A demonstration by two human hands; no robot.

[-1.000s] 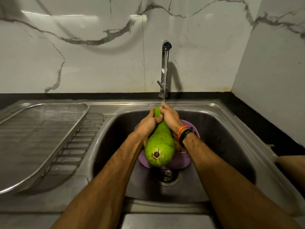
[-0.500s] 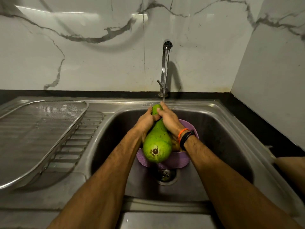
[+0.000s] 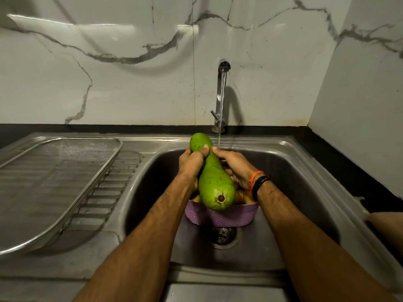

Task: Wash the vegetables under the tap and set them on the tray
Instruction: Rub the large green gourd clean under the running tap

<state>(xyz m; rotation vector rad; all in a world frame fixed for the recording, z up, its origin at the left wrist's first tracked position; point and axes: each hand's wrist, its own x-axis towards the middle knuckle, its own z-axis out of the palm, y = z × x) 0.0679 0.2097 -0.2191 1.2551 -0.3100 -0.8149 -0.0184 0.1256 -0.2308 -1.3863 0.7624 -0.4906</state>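
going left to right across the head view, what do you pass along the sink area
mesh tray → ribbed drainboard → left hand → green bottle gourd → running water stream → right hand → right sink rim

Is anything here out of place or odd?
Yes: the water stream falls just right of the green gourd, missing its narrow end and landing by the right hand. The left hand grips the neck. The mesh tray holds no vegetables.
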